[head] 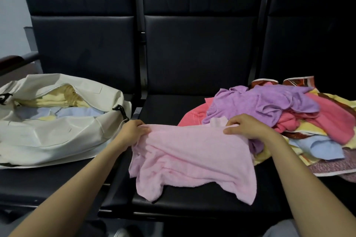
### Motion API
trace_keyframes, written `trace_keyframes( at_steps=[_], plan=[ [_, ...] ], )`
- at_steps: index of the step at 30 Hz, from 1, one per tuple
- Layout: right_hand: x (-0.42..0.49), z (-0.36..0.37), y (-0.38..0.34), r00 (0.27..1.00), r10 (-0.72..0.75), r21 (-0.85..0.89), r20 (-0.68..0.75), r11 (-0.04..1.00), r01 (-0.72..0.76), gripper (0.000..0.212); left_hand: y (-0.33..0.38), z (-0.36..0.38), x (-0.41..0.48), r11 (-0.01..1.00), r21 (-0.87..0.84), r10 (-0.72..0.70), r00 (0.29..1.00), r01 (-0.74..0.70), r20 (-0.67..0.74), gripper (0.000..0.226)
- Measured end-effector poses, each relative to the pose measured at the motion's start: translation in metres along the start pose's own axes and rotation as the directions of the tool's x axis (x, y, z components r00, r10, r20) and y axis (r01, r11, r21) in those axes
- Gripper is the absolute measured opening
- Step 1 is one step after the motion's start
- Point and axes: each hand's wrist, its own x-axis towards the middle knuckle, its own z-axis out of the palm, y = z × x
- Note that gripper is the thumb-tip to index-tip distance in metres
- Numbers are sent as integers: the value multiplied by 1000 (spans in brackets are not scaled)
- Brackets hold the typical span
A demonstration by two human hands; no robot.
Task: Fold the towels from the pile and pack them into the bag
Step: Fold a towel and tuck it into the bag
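Observation:
A light pink towel hangs rumpled over the middle black seat. My left hand pinches its upper left corner and my right hand pinches its upper right edge. The towel pile lies on the right seat, with purple, coral pink, pale yellow and light blue towels heaped together. The cream bag sits unzipped on the left seat. Folded yellow and light blue towels show inside its opening.
The black seats form a row with tall backrests behind. A dark armrest sticks out at the far left. The bag's black strap clip hangs close to my left hand. A patterned cloth lies under the pile.

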Motion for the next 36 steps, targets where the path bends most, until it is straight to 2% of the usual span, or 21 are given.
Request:
trace_keyframes(
  at_steps=[2, 5, 6, 8, 11, 14, 18, 23, 27, 30, 32, 36],
  plan=[
    [12, -4, 4, 997, 0, -50, -71, 999, -3, 11, -7, -1, 7, 998, 55, -18, 1000, 17, 8, 21],
    [32, 0, 3, 985, -28, -78, -171, 997, 15, 5, -17, 6, 16, 967, 255, -18, 999, 5, 46, 26],
    [38, 3, 1, 980, -38, -71, -193, 997, 25, 4, -21, 9, 19, 961, 276, -42, 999, 31, 34, 26],
    [49, 11, 0, 972, -55, -62, -228, 997, 42, 6, -26, 13, 23, 961, 262, -85, 996, 86, -17, 24],
    [64, 25, 7, 961, -48, -74, -273, 997, 29, 12, -32, 21, 29, 974, 219, -33, 994, 55, -105, 12],
    [66, 38, 15, 965, -69, -98, -254, 994, 45, 25, -34, 30, 33, 973, 230, 36, 998, -23, -51, 18],
    [67, 46, 22, 966, -91, -125, -243, 990, 62, 10, -40, 32, 40, 960, 266, 84, 996, -90, 31, 23],
    [68, 52, 28, 981, -65, -305, -184, 952, 6, 3, -39, 29, 45, 961, 260, 76, 995, -92, 70, 26],
    [67, 52, 20, 986, -26, -441, -164, 896, -49, 5, -31, 27, 42, 921, 371, 94, 991, -123, 95, 31],
    [65, 52, 17, 985, -19, -486, -169, 872, -67, 7, -29, 24, 40, 912, 381, 107, 986, -148, 128, 31],
    [62, 52, 18, 984, -46, -453, -172, 891, -38, 9, -30, 24, 39, 912, 375, 126, 983, -169, 137, 33],
    [55, 49, 20, 980, -75, -255, -186, 967, 26, 29, -30, 24, 36, 910, 380, 128, 984, -165, 121, 32]
  ],
)
